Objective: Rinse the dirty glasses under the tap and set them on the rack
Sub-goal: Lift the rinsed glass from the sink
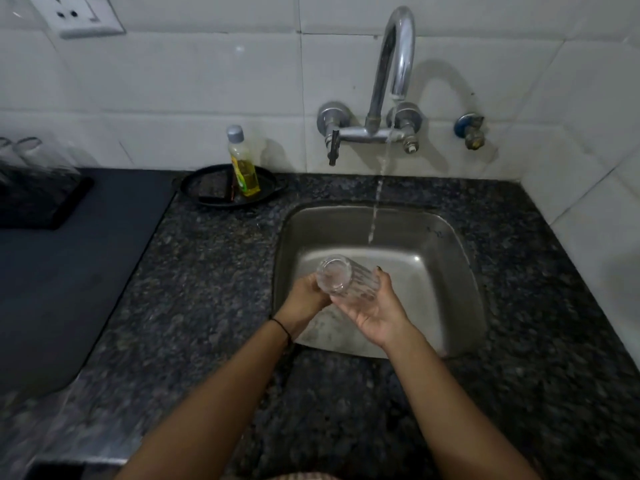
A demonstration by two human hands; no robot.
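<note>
A clear ribbed glass (346, 280) lies tilted over the steel sink (446, 268), its mouth pointing up and left. My right hand (375, 311) cradles it from below with the palm up. My left hand (306, 294) grips it from the left near the mouth. The chrome tap (394, 67) on the tiled wall runs a thin stream of water (375, 209) that falls into the basin behind the glass, apart from it. At the far left, a dark rack (38, 199) holds clear glasses (24, 150), blurred.
A bottle of yellow dish liquid (244, 164) stands on a black round tray (221, 195) left of the tap. A dark flat mat (65, 271) covers the left counter. Speckled granite (207, 271) surrounds the sink. A wall socket (76, 15) is at top left, a small valve (471, 131) right of the tap.
</note>
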